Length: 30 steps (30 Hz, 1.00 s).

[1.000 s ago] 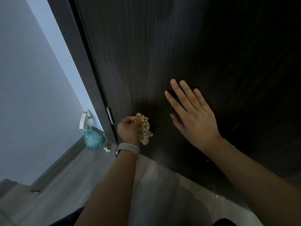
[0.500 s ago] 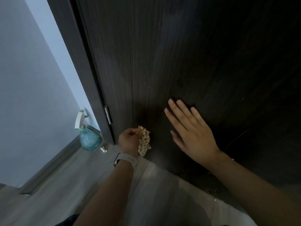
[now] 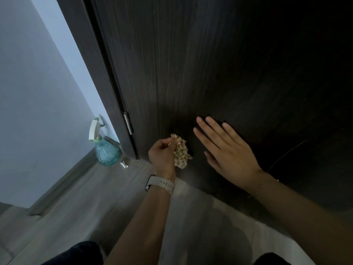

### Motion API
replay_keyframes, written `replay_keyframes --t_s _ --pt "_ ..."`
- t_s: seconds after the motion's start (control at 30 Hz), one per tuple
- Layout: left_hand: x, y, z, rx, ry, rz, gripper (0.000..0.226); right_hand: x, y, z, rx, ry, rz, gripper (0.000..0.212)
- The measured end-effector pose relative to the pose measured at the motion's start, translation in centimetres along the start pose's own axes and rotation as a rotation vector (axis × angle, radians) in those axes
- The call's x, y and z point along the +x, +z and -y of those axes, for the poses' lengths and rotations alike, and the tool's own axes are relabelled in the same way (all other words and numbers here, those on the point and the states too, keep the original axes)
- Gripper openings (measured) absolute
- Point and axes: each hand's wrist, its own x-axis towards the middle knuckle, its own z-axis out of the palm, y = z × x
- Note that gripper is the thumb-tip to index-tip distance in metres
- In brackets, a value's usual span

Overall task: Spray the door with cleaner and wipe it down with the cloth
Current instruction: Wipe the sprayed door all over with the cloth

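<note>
- The left hand has its fingers bunched around the cloth, pressed low on the door.
- The right hand lies flat, fingers spread, just beside the cloth.
- The spray bottle stands on the floor, left of the door and nearer the left hand.

Door top cut off by frame — cloth partly hidden behind left hand.

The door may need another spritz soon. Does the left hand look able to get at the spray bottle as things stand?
Probably yes, but not freely: the left hand is closed on the cloth. The spray bottle stands on the floor to its left, with nothing visible between them.
</note>
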Motion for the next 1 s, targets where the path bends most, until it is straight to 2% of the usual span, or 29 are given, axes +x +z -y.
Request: replay_keyframes --t_s 0.07,0.17,0.27,0.33,0.47,0.53,0.67,0.77,0.9,0.93,1.0 --pt "0.1 -0.1 0.4 -0.002 -0.034 -0.008 0.019 0.1 0.1 0.1 -0.001 0.001 0.011 0.069" --pt "0.2 -0.6 2.8 0.099 -0.246 -0.045 0.023 0.0 0.1 0.0 -0.005 0.004 0.021 0.070" --pt "-0.3 -0.5 4.2 0.038 -0.390 -0.047 0.018 0.0 0.0 0.0 -0.016 -0.003 0.022 0.070" --pt "-0.6 0.1 3.3 -0.068 -0.348 -0.040 0.012 0.1 0.1 0.0 -0.035 -0.014 0.013 0.069" --pt "0.5 0.6 0.4 -0.154 -0.105 -0.091 0.016 0.1 0.1 0.1 -0.047 -0.010 0.014 0.066" --pt "0.7 0.3 0.9 -0.131 -0.136 -0.096 0.019 0.1 0.2 0.0 -0.035 -0.011 0.012 0.064" --pt "0.2 -1.0 3.7 0.012 -0.353 -0.088 0.017 0.0 0.2 0.0 -0.042 -0.013 0.018 0.062" --pt "0.1 -0.9 3.7 0.015 -0.333 -0.054 0.012 0.0 0.3 0.2 -0.067 -0.008 0.024 0.063" --pt "-0.2 0.6 1.6 -0.062 -0.133 -0.061 0.017 0.2 0.3 0.1 -0.093 -0.016 0.028 0.063" --pt "-0.2 0.8 1.7 -0.074 -0.125 -0.082 0.018 0.2 0.4 0.1 -0.097 -0.016 0.027 0.063" --pt "-0.2 0.5 2.5 -0.082 -0.217 -0.113 0.019 0.2 0.5 0.1 -0.103 -0.018 0.030 0.063"
